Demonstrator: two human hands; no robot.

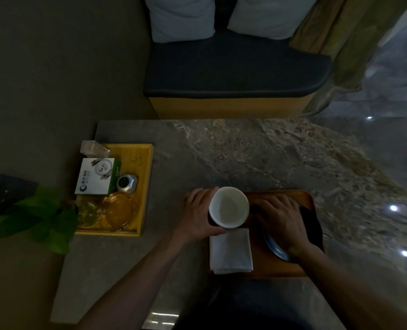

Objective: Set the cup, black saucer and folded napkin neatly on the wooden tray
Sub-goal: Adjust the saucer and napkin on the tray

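Note:
A white cup [228,207] stands upright at the far left corner of the wooden tray [300,197], and my left hand [199,216] wraps around its left side. Just in front of the cup a folded white napkin [231,251] lies flat on the tray's left part. The black saucer [313,231] lies on the tray's right part. My right hand [281,219] rests flat on top of it, fingers spread toward the cup, hiding much of the saucer.
A yellow tray [145,167] at the table's left holds a white box [95,177], a silver object [126,183], glass dishes [119,210] and a clear packet [94,148]. Green leaves [45,220] overhang the left edge. A dark cushioned bench [233,72] stands beyond the stone table [257,151].

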